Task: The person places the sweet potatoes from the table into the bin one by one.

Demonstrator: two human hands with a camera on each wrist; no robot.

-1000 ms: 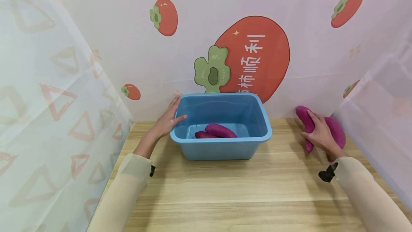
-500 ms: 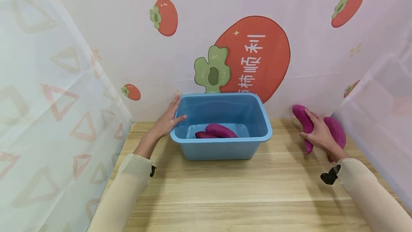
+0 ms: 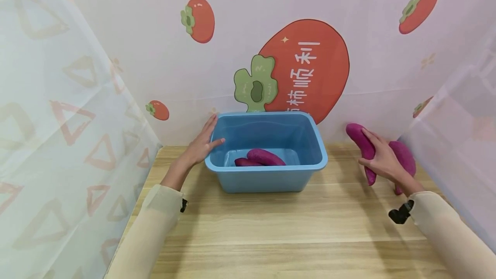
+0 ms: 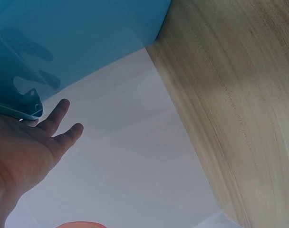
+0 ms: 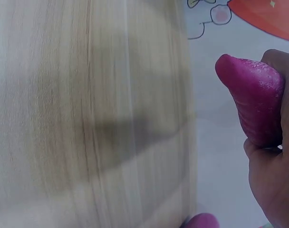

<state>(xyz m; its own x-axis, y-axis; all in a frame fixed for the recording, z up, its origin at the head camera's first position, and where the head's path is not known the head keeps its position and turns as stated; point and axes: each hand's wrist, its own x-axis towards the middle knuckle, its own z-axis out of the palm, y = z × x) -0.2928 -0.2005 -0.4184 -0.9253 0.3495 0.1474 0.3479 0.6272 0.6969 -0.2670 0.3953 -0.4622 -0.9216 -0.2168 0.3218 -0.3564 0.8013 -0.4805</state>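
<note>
My right hand point(image 3: 382, 158) grips a magenta-purple sweet potato point(image 3: 361, 139) at the right of the table, thumb on one side and fingers on the other. In the right wrist view the same sweet potato point(image 5: 254, 99) shows a tapered, knobbly end, held above the table. Just beyond that wrist lies another sweet potato point(image 3: 404, 158). My left hand point(image 3: 199, 145) rests on the left rim of a blue plastic basin point(image 3: 267, 180), fingers outstretched. In the left wrist view the fingers of that hand point(image 4: 25, 147) are straight. Two sweet potatoes point(image 3: 265, 157) lie inside the basin.
The basin stands near the back edge of a light wood-grain table point(image 3: 279, 236). A white cloth wall point(image 3: 131, 33) printed with persimmons rises directly behind, with cloth sides at left and right.
My right hand has shifted slightly left with the sweet potato, away from the one beside it. The left hand and the basin have stayed in place.
</note>
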